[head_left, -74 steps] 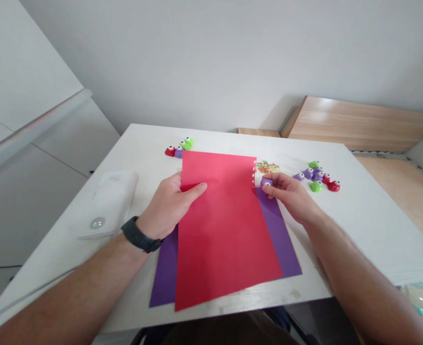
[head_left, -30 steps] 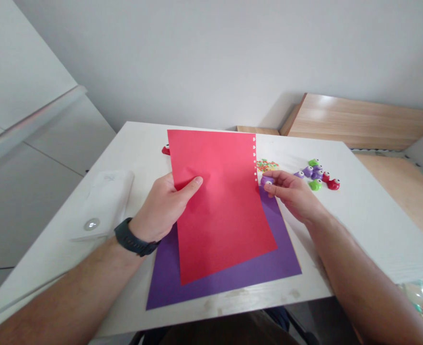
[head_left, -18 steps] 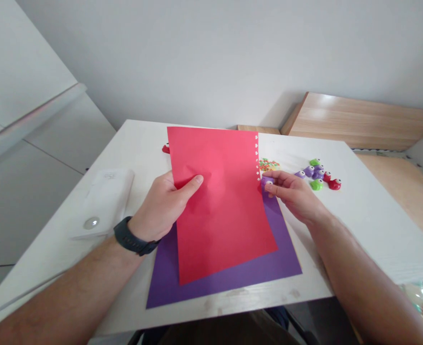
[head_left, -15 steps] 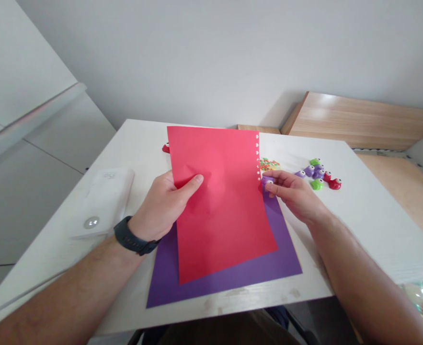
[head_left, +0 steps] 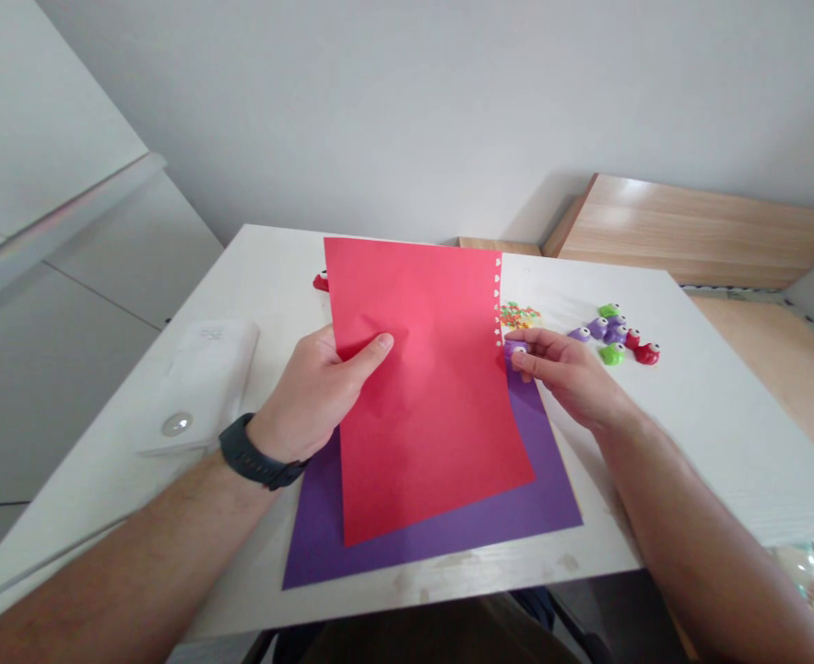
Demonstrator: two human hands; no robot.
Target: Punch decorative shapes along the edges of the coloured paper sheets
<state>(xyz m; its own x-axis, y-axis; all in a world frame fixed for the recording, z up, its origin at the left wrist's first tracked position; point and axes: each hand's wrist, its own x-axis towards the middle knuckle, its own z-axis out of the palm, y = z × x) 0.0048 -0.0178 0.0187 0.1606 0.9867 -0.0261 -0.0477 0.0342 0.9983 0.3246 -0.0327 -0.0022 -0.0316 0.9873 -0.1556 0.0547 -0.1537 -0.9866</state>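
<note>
A sheet of red paper (head_left: 427, 415) is held up over a purple sheet (head_left: 441, 544) lying on the table. My left hand (head_left: 316, 387) grips its left edge, thumb on the front and fingers hidden behind. In my right hand (head_left: 565, 369) a small purple craft punch (head_left: 515, 349) with a white eye-like button is pinched at the sheet's right edge. Along that edge above the punch runs a column of small cut-out shapes, hearts and a star among them. Several more punches, purple, green (head_left: 612, 353) and red (head_left: 648, 354), stand to the right of my right hand.
Tiny coloured paper bits (head_left: 519, 315) lie in a pile behind my right hand. One red punch (head_left: 321, 281) is partly hidden behind the sheet. On the left of the white table (head_left: 697, 443) lies a white box (head_left: 199, 387). A wooden board (head_left: 697, 231) is at the back right.
The view has shifted very slightly. Both hands, the red paper and the purple punch stay in nearly the same places.
</note>
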